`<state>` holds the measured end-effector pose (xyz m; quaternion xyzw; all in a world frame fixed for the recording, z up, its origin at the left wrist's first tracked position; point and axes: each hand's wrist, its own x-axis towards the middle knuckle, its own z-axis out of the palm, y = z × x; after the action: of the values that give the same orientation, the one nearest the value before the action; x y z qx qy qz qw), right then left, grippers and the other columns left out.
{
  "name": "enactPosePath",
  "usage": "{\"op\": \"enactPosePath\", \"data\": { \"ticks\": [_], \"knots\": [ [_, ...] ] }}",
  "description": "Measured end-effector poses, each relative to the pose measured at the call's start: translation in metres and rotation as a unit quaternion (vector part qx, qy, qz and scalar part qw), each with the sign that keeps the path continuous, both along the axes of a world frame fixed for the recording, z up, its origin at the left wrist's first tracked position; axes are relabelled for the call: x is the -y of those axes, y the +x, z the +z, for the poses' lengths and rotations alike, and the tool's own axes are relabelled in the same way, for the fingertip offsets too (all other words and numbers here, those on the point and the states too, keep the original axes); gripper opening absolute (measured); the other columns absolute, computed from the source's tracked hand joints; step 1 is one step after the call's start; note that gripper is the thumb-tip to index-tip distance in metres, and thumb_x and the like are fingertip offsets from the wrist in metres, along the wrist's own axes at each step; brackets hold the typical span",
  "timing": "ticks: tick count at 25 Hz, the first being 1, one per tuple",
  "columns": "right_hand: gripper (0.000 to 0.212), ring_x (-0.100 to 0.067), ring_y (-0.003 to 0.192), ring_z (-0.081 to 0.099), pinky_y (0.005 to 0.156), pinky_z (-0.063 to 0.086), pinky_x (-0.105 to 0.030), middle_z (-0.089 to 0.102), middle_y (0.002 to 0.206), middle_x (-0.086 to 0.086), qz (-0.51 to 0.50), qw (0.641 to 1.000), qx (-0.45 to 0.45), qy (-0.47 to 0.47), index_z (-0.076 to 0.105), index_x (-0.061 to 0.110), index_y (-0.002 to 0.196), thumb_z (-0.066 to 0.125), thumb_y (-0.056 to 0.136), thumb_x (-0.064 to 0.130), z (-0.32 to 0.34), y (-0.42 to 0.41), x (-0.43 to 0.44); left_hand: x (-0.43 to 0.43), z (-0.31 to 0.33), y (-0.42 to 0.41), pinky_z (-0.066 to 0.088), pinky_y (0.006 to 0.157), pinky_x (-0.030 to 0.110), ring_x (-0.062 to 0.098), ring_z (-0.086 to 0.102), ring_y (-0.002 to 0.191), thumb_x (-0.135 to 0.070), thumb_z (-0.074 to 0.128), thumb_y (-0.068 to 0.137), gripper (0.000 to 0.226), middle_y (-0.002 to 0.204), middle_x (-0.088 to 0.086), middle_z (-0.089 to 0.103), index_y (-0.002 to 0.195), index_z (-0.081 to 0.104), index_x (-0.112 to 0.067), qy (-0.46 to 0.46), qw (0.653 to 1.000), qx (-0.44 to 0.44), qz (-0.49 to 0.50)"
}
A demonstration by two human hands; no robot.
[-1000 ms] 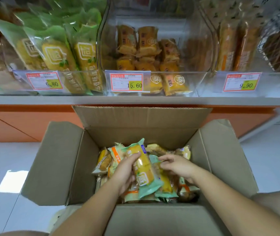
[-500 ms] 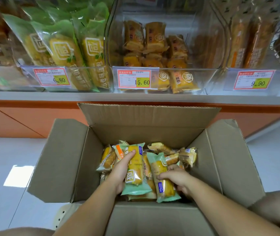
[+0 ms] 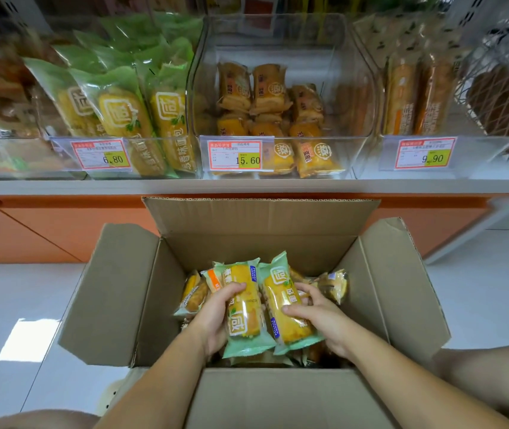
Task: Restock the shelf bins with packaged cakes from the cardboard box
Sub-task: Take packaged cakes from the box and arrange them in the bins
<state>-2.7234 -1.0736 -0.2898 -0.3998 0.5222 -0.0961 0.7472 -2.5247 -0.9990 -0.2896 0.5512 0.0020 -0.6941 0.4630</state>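
- Since half a second earlier, the right hand (image 3: 318, 317) had shifted from the lower end of its packet to its right flank, and the two packets had drawn together side by side.
- The open brown cardboard box (image 3: 117, 292) sat on the floor below the grey shelf (image 3: 92, 187). Its raised far flap stood between the hands and the shelf and could snag a packet on the way up.
- The clear plastic shelf bin (image 3: 154, 138) of matching green packets looked crowded, so an added packet might tip out forward.
- The left green-wrapped cake packet (image 3: 247, 308) and the right green-wrapped cake packet (image 3: 284, 308) touched, both inside the box above the loose pile. Their glossy film could slip.
- The left hand (image 3: 216, 317) was clamped on the left packet and the right hand's fingers curled round the right one. Squeezing harder might crush the soft cakes.
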Motion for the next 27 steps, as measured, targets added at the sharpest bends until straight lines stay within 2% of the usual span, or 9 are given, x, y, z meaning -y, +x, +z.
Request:
{"op": "enactPosePath", "data": {
  "ticks": [3,6,10,14,17,20,23,25,27],
  "knots": [
    [0.068,-0.026,0.094,0.072,0.079,0.058,-0.039,0.071,0.112,-0.008,-0.011,1.000,0.018,0.014,0.049,0.017,0.135,0.079,0.075,0.011,0.007,-0.003,0.002,0.003,0.008,-0.002,0.055,0.087,0.047,0.034,0.068,0.100,-0.031,0.069,0.074,0.061,0.119,0.026,0.067,0.125,0.062,0.001,-0.019,1.000,0.004,0.005],
    [0.067,-0.033,0.096,0.071,0.082,0.057,-0.046,0.070,0.112,-0.013,-0.027,0.998,0.052,0.021,0.051,0.020,0.131,0.079,0.071,0.008,0.020,-0.005,0.004,0.006,0.022,-0.003,0.055,0.086,0.045,0.033,0.070,0.089,-0.035,0.066,0.075,0.059,0.107,0.025,0.070,0.120,0.065,0.003,-0.045,0.999,-0.002,0.014],
    [0.073,-0.034,0.100,0.069,0.081,0.056,-0.046,0.071,0.111,-0.016,-0.022,0.995,0.099,0.027,0.054,0.015,0.126,0.087,0.061,0.019,0.043,0.001,0.004,0.007,0.047,-0.002,0.046,0.103,0.055,0.034,0.066,0.095,-0.041,0.068,0.075,0.062,0.108,0.024,0.067,0.118,0.067,0.004,-0.079,0.997,-0.022,0.003],
    [0.099,-0.028,0.097,0.071,0.087,0.055,-0.045,0.074,0.105,-0.010,0.007,0.994,0.076,-0.075,0.058,0.015,0.120,0.094,0.034,0.049,0.094,0.023,0.007,0.011,0.092,0.012,0.049,0.099,0.052,0.033,0.068,0.090,-0.041,0.070,0.076,0.064,0.101,0.021,0.069,0.123,0.064,0.002,-0.133,0.991,-0.018,-0.001],
    [0.112,-0.021,0.094,0.072,0.081,0.055,-0.038,0.075,0.103,-0.003,0.023,0.977,0.096,-0.187,0.060,0.022,0.116,0.092,0.015,0.057,0.147,0.049,0.015,0.011,0.144,0.045,0.052,0.092,0.049,0.034,0.067,0.093,-0.040,0.078,0.068,0.071,0.107,0.023,0.069,0.124,0.063,0.001,-0.197,0.980,0.032,0.017],
    [0.090,-0.012,0.098,0.069,0.091,0.051,-0.035,0.074,0.102,0.007,0.033,0.945,0.104,-0.310,0.060,0.026,0.110,0.092,0.031,0.054,0.213,0.091,0.020,0.004,0.201,0.092,0.057,0.078,0.043,0.032,0.069,0.090,-0.036,0.076,0.068,0.070,0.112,0.023,0.068,0.127,0.061,-0.002,-0.251,0.958,0.117,0.074],
    [0.049,-0.009,0.097,0.068,0.088,0.052,-0.034,0.073,0.100,0.008,0.020,0.908,0.138,-0.395,0.062,0.025,0.106,0.086,0.063,0.025,0.266,0.149,0.031,-0.008,0.246,0.139,0.059,0.062,0.036,0.027,0.072,0.075,-0.032,0.069,0.077,0.051,0.099,0.015,0.073,0.121,0.065,-0.006,-0.308,0.923,0.175,0.150],
    [0.046,-0.012,0.094,0.070,0.084,0.054,-0.033,0.074,0.099,0.005,0.010,0.889,0.163,-0.428,0.065,0.021,0.106,0.087,0.065,0.022,0.286,0.198,0.035,-0.013,0.260,0.170,0.059,0.055,0.033,0.023,0.073,0.067,-0.028,0.059,0.088,0.027,0.085,0.010,0.076,0.108,0.068,-0.011,-0.327,0.901,0.203,0.198],
    [0.043,-0.008,0.087,0.070,0.076,0.052,-0.025,0.074,0.093,0.007,0.002,0.873,0.159,-0.460,0.066,0.018,0.102,0.088,0.065,0.025,0.294,0.244,0.033,-0.016,0.260,0.199,0.060,0.055,0.033,0.021,0.072,0.063,-0.028,0.052,0.094,0.023,0.078,0.008,0.075,0.100,0.068,-0.013,-0.324,0.892,0.216,0.227]
  ]
}}
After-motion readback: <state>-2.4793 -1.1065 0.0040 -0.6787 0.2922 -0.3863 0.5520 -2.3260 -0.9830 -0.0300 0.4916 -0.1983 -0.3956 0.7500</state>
